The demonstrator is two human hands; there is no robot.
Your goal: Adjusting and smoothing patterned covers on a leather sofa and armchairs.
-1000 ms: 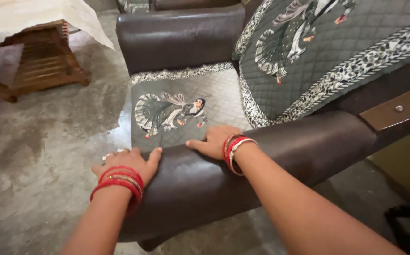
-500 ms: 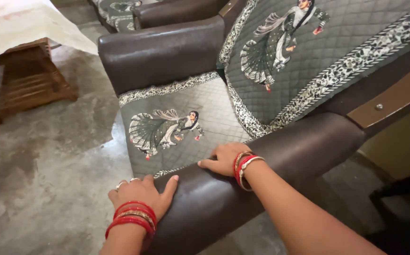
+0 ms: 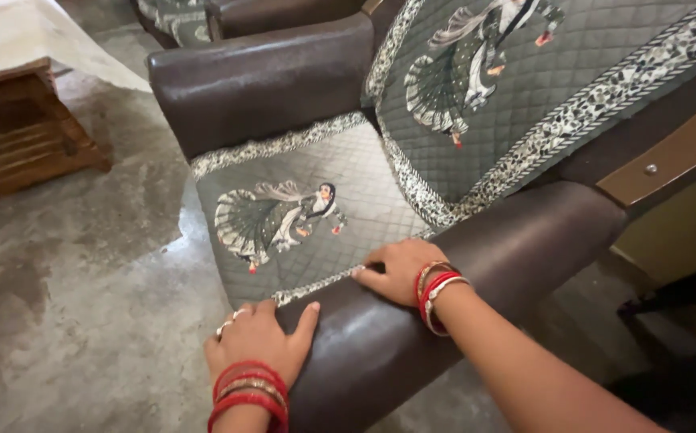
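A brown leather armchair (image 3: 484, 256) stands in front of me, its near armrest running across the lower middle. A grey quilted cover with a dancer print and patterned border lies on the seat (image 3: 300, 216); a matching cover (image 3: 524, 88) hangs on the backrest. My left hand (image 3: 258, 343) rests flat over the front end of the near armrest, fingers apart, red bangles on the wrist. My right hand (image 3: 396, 271) lies on top of the armrest, its fingertips touching the seat cover's bordered edge where it meets the armrest.
The far armrest (image 3: 260, 76) rises behind the seat. A wooden stool or low table (image 3: 23, 144) under a pale cloth stands at the left on the grey concrete floor (image 3: 83, 305). Another covered seat (image 3: 179, 16) shows at the top.
The view has closed in on the chair. My right hand has slid along the armrest to the seat cover's edge; my left hand stays on the armrest's front end.
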